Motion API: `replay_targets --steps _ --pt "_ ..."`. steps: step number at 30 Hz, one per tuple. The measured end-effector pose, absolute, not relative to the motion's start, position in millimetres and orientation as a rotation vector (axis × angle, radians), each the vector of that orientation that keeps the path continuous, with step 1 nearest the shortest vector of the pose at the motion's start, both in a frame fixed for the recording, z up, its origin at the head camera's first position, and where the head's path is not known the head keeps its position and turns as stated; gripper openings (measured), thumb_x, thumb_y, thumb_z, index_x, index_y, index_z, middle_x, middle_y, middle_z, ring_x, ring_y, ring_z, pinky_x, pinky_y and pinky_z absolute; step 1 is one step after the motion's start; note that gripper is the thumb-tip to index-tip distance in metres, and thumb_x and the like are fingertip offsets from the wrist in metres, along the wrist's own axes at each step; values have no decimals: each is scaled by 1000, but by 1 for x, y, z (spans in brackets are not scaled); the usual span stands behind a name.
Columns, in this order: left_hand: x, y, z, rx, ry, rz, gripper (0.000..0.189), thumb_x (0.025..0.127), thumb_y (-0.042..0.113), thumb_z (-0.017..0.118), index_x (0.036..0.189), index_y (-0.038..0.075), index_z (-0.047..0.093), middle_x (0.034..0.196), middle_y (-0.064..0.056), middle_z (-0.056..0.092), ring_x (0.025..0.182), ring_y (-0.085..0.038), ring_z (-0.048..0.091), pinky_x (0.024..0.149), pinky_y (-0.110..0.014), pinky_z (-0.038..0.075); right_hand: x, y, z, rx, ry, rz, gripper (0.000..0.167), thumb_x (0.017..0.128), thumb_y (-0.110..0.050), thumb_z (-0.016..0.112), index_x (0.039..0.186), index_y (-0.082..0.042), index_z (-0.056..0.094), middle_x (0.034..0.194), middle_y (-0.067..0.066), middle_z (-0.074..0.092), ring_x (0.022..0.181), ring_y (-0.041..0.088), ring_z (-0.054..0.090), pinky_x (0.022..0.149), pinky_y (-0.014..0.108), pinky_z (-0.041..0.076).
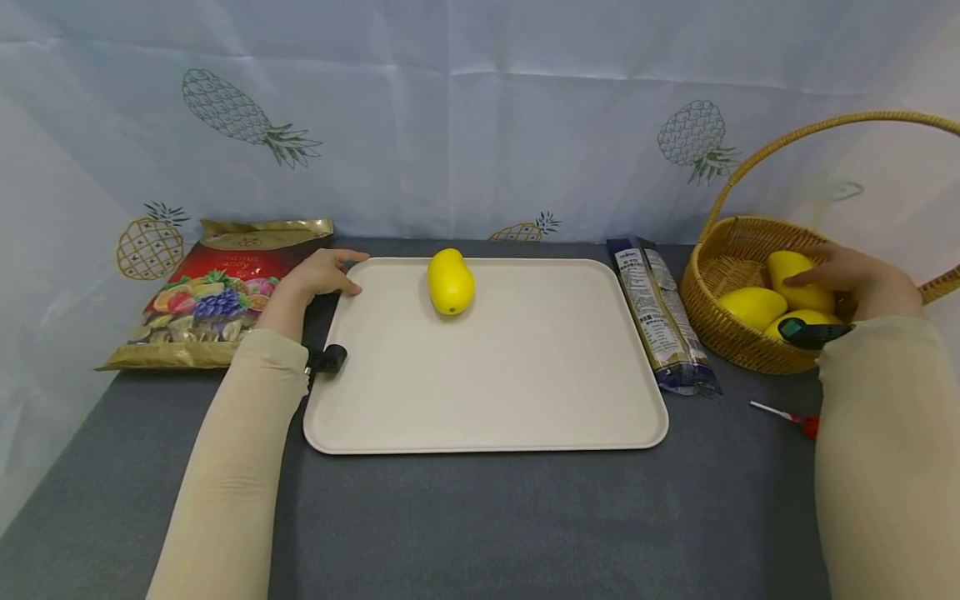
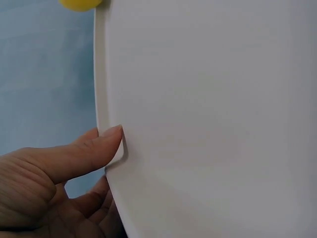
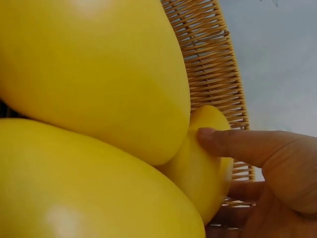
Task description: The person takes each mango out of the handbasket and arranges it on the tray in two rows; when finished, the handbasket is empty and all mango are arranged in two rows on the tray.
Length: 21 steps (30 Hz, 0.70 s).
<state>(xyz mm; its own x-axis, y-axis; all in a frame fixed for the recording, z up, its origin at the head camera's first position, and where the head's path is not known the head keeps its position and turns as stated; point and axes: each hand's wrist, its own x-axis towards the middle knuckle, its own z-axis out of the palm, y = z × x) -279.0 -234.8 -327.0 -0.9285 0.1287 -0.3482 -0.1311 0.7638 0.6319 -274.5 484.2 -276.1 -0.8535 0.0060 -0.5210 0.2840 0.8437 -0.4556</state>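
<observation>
A cream tray lies on the table with one yellow mango near its back edge. My left hand holds the tray's back left corner; in the left wrist view the thumb lies over the rim and the other fingers are below it. At the right, a wicker basket contains several yellow mangoes. Inside it my right hand grips the rearmost mango, thumb on its near side in the right wrist view. Two other mangoes lie close to that wrist camera.
A red and gold candy bag lies left of the tray. Two long blue and gold packets lie between tray and basket. A red lollipop is beside the right forearm. The basket's tall handle arches above it. A patterned cloth hangs behind.
</observation>
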Motion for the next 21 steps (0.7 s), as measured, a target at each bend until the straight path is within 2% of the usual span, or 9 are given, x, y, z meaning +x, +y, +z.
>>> replay_targets --steps 5,6,8,11,13,15,17,19,21 --pt "-279 -233 -327 7 2584 963 67 95 7 62 155 11 32 154 -36 26 138 -49 32 113 -61 32 -275 486 -272 175 2639 -687 94 102 -46 44 151 7 -17 153 44 -5 125 57 26 97 59 42" --pt "-279 -233 -326 8 2585 962 67 95 7 62 155 10 33 154 -36 26 138 -49 32 114 -61 32 -275 485 -270 180 2673 -693 93 102 -46 43 152 5 -17 155 42 -7 125 58 23 98 64 38" --pt "-279 -233 -326 9 2590 956 67 95 7 62 155 10 33 152 -36 27 136 -48 35 113 -61 33 -276 483 -263 192 2761 -691 93 101 -49 42 154 3 -14 155 43 -5 123 60 27 94 66 40" --pt "-280 -234 -326 14 2595 950 67 95 8 63 155 10 33 151 -36 29 133 -47 37 112 -60 34 -279 475 -249 232 2871 -699 93 99 -54 43 158 -5 -10 156 42 1 119 62 34 78 57 51" --pt "-280 -235 -326 12 2594 950 67 94 8 63 155 10 33 151 -36 29 133 -47 38 112 -60 34 -283 468 -240 243 2889 -779 92 98 -54 45 160 -14 -10 156 42 4 118 61 36 67 46 53" --pt "-280 -235 -326 11 2589 957 68 94 8 63 155 10 33 152 -36 27 135 -47 36 113 -60 33 -285 462 -231 252 2878 -860 91 97 -53 48 159 -23 -12 159 38 1 123 58 33 64 36 53" --pt "-280 -236 -326 5 2583 964 68 94 7 63 155 10 32 153 -36 26 135 -47 35 113 -60 33 -285 456 -224 233 2863 -922 91 97 -50 51 158 -31 -13 161 35 1 114 43 46 61 27 51" --pt "-280 -236 -326 5 2579 969 68 95 7 63 155 10 32 153 -37 25 135 -47 35 113 -60 33 -283 451 -218 205 2861 -930 90 97 -47 53 158 -35 -13 160 36 5 100 28 51 59 22 48" --pt "-279 -235 -327 6 2577 972 68 95 7 63 155 10 32 152 -37 26 133 -46 37 112 -59 34 -279 444 -213 174 2849 -909 90 98 -46 54 157 -35 -13 157 38 8 97 26 50 62 25 50"
